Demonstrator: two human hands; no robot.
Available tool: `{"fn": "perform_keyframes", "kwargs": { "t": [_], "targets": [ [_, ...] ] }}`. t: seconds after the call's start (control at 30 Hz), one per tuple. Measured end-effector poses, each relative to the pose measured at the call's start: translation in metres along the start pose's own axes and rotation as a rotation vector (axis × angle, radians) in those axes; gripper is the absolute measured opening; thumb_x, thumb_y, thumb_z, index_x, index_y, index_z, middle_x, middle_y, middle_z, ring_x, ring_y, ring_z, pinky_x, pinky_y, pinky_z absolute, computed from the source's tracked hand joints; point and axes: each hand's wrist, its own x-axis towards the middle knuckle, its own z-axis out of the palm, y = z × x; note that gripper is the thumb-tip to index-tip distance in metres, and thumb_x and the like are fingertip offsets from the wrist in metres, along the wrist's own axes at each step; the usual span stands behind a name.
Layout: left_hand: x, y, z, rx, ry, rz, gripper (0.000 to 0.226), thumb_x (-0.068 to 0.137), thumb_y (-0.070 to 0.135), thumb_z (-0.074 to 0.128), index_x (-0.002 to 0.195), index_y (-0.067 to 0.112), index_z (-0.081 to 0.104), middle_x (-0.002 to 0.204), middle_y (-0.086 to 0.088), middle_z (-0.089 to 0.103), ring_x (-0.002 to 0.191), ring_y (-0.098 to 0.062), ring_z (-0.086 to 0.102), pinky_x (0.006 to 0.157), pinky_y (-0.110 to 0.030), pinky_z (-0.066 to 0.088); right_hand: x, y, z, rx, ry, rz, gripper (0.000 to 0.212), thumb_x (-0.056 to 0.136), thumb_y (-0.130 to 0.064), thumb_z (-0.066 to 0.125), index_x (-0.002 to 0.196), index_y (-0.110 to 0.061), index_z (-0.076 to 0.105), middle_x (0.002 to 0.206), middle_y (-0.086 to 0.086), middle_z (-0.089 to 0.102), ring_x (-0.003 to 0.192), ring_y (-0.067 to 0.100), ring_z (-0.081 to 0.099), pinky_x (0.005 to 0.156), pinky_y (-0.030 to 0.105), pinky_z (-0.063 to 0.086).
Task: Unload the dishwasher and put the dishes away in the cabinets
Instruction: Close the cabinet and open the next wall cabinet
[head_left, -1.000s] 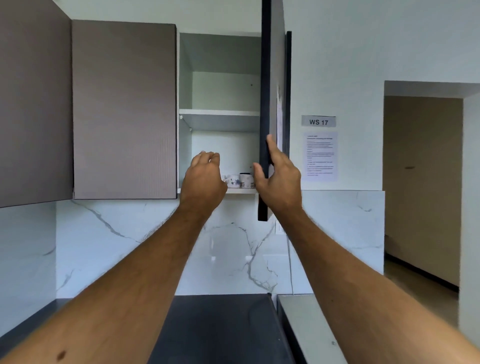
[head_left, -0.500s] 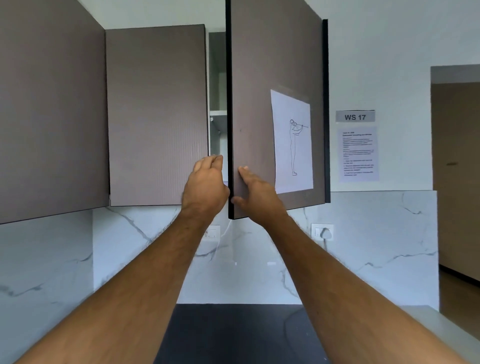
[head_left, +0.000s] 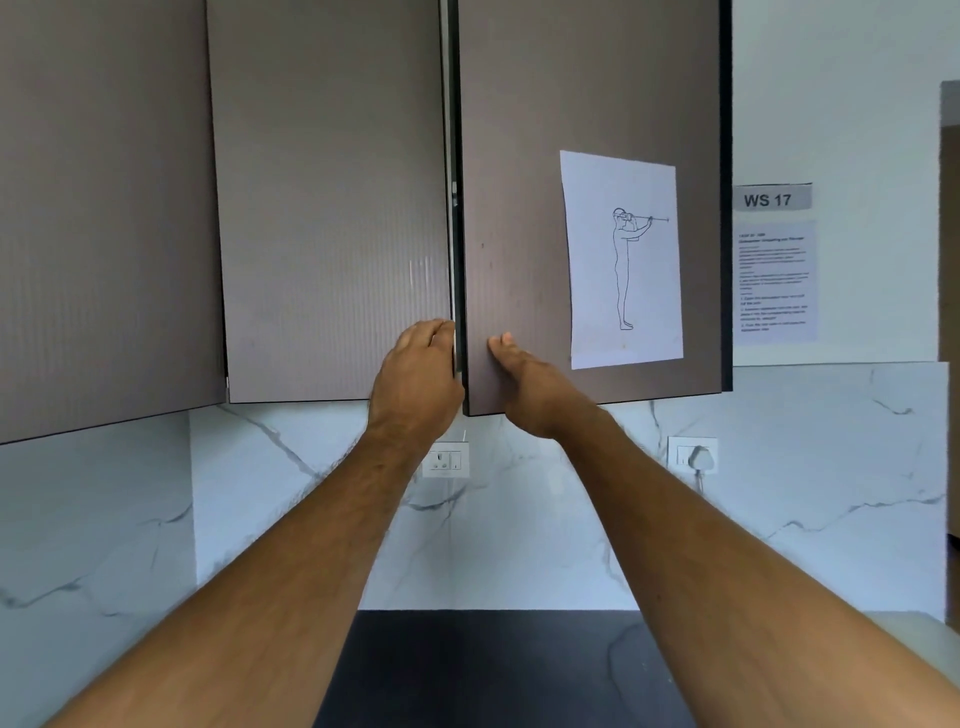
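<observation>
The upper wall cabinet's right door (head_left: 519, 208) is brown with a paper line drawing (head_left: 623, 260) taped on it, and it stands almost closed with only a narrow dark gap at its left edge. My right hand (head_left: 524, 384) presses with straight fingers on the door's lower left corner. My left hand (head_left: 415, 379) is raised beside the gap, its fingers loosely curled against the edge of the neighbouring door (head_left: 332, 208), holding nothing. The cups inside the cabinet are hidden behind the door.
A marble backsplash (head_left: 571, 519) carries a switch plate (head_left: 445, 460) and a socket with a white plug (head_left: 693, 456). A dark counter (head_left: 493, 670) lies below. A "WS 17" sign (head_left: 771, 199) and a printed sheet (head_left: 774, 280) hang on the right wall.
The cabinet door swung from wide open to almost closed under my right hand, hiding the shelves and cups. My left hand stayed near the opening's edge.
</observation>
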Motion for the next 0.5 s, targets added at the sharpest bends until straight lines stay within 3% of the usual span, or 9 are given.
{"fn": "perform_keyframes", "kwargs": {
  "t": [0.17, 0.33, 0.5],
  "targets": [
    [0.019, -0.02, 0.04, 0.005, -0.026, -0.02, 0.069, 0.093, 0.01, 0.057, 0.154, 0.013, 0.025, 0.158, -0.004, 0.03, 0.146, -0.022, 0.023, 0.121, -0.036, 0.022, 0.033, 0.017, 0.022, -0.041, -0.022, -0.001, 0.086, 0.091, -0.001, 0.054, 0.159, -0.024, 0.006, 0.166, -0.004, 0.002, 0.151, 0.02, 0.013, 0.122, 0.033, 0.015],
    [0.033, -0.029, 0.087, 0.021, -0.056, -0.046, 0.065, 0.094, 0.015, 0.058, 0.153, 0.013, 0.028, 0.156, -0.005, 0.033, 0.144, -0.024, 0.029, 0.119, -0.037, 0.026, 0.068, 0.039, 0.044, -0.164, -0.05, -0.053, 0.09, 0.085, -0.002, 0.054, 0.159, -0.024, 0.007, 0.166, -0.005, 0.001, 0.151, 0.019, 0.014, 0.122, 0.045, 0.018],
    [0.05, -0.039, 0.116, 0.024, -0.056, -0.083, 0.065, 0.093, 0.012, 0.057, 0.152, 0.013, 0.03, 0.155, -0.005, 0.034, 0.143, -0.023, 0.031, 0.119, -0.037, 0.028, 0.098, 0.062, 0.059, -0.216, -0.063, -0.094, 0.089, 0.085, -0.002, 0.054, 0.159, -0.022, 0.008, 0.166, -0.004, 0.002, 0.152, 0.017, 0.009, 0.123, 0.045, 0.014]
  ]
}}
